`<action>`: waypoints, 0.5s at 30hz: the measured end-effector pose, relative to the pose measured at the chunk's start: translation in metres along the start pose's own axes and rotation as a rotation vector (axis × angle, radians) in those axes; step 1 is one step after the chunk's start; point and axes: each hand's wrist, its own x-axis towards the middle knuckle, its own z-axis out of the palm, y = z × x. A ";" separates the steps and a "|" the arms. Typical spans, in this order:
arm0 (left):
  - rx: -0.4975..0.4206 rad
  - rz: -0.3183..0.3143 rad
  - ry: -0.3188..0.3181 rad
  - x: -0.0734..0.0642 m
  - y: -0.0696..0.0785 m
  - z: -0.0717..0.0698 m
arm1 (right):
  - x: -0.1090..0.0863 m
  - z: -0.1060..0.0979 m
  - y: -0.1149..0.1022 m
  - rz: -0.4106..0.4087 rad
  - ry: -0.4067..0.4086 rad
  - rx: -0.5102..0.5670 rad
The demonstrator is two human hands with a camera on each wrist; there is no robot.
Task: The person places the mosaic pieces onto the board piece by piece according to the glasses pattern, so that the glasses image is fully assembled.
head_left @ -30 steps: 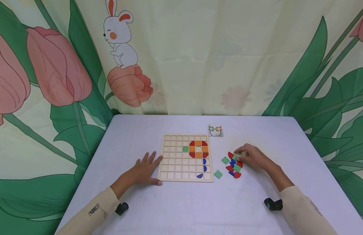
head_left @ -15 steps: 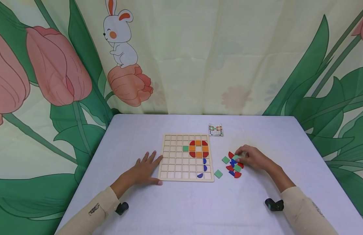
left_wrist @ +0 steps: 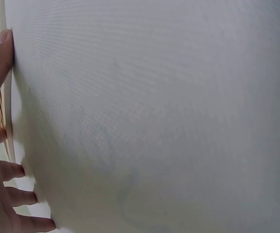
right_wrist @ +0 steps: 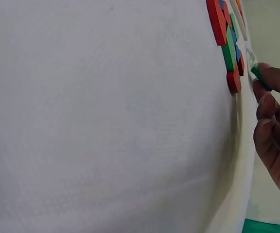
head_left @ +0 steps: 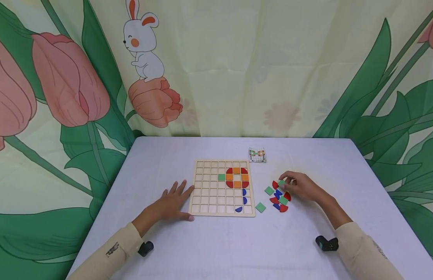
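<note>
My right hand [head_left: 299, 186] pinches a green square tile [right_wrist: 260, 77] between thumb and fingers, just over the far end of a loose pile of pieces. Red quarter-circle pieces [head_left: 283, 209], blue half-circle pieces [head_left: 276, 206] and more green squares [head_left: 260, 207] make up that pile. My left hand [head_left: 171, 202] lies with fingers spread at the left edge of a wooden grid board [head_left: 205, 202], its thumb near the front corner. On the board, red and orange pieces [head_left: 236, 170] form a ring, a green square [head_left: 221, 177] adjoins it, and 3 blue half circles [head_left: 244, 200] sit below.
A small printed pattern card [head_left: 257, 155] lies behind the board's far right corner. White cloth covers the table [head_left: 216, 249]. Behind it hangs a curtain [head_left: 230, 77] printed with tulips and a rabbit.
My right hand has lifted the green square slightly off the pile's far end, and more of the pieces beneath now show. The left hand stays where it was.
</note>
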 end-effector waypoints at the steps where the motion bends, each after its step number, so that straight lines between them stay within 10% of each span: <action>1: -0.002 -0.001 0.001 0.000 0.000 0.000 | 0.000 -0.001 -0.001 -0.001 0.006 0.004; 15: 0.009 -0.005 0.000 -0.001 0.002 -0.002 | 0.017 0.006 -0.023 0.002 -0.001 0.148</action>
